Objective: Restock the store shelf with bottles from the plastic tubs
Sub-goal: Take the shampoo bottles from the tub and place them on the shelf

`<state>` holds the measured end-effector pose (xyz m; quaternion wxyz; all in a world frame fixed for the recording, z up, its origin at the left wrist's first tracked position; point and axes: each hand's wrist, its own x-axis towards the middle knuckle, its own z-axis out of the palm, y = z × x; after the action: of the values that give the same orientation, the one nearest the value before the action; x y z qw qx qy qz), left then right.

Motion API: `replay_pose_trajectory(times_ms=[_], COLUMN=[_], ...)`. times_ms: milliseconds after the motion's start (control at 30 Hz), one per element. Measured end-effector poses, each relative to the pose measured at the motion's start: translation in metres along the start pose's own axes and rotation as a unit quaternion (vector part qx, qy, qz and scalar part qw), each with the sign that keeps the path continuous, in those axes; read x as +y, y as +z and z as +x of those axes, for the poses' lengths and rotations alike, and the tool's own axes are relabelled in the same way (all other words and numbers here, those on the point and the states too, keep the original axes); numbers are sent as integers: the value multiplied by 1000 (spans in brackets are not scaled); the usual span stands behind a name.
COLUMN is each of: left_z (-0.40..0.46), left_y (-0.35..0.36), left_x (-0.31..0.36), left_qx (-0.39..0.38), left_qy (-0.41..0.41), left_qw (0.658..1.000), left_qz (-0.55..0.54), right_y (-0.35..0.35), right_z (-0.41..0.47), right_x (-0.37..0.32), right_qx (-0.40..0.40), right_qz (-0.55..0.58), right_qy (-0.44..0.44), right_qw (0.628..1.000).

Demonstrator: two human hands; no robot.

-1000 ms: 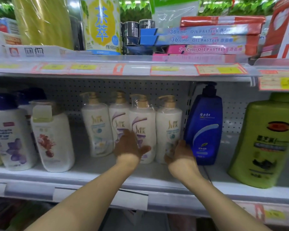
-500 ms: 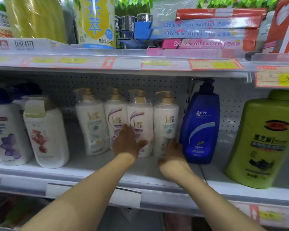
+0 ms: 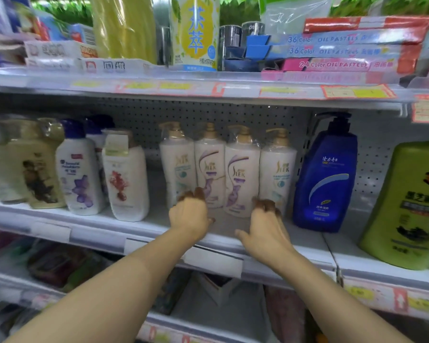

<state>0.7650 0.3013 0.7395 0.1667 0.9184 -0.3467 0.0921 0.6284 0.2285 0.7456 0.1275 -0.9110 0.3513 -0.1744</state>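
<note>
Four white pump bottles [image 3: 227, 169] stand in a tight row on the middle shelf [image 3: 307, 240], side by side and touching, each upright with its long axis vertical and its gold pump head at twelve o'clock. The row sits back from the shelf's front lip, left of centre in the bay.

Both hands reach in at the feet of this row. The left hand [image 3: 190, 214] lies at about seven o'clock from the row's middle, its fingers curled forward with the tips against the lower front of the two left bottles; whether they truly press is hard to tell in the blur. The right hand [image 3: 266, 225] lies at about five o'clock, fingers bent and loosely apart, tips at the base of the rightmost white bottle, thumb stretched out toward nine o'clock. Neither hand wraps round a bottle. The two are about equally near, one at each end of the row.

The row lies straight ahead of both hands, at twelve o'clock, so any squaring-up would likely be a push straight back.

A blue pump bottle [image 3: 326, 179] stands just beside the row at three o'clock, a green jug [image 3: 406, 206] farther that way.
</note>
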Motion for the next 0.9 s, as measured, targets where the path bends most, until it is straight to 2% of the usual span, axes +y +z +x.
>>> replay_pose_trajectory(times_ms=[367,600,900], left_z=[-80,-147,-237], left_y=[-38,-26,31], left_x=[-113,-205,-308], left_qx=[-3,-47,-138], left_qy=[-22,-95,-222], left_qw=[999,994,965], left_qz=[-29,-27,-32], right_y=[39,106,216], right_z=[-60,-109,-164], right_x=[-108,-165,-191], right_qx=[-26,-113,-258], right_qz=[-4,-5,-36], right_qy=[-112,-157,-178], right_qw=[993,981,949])
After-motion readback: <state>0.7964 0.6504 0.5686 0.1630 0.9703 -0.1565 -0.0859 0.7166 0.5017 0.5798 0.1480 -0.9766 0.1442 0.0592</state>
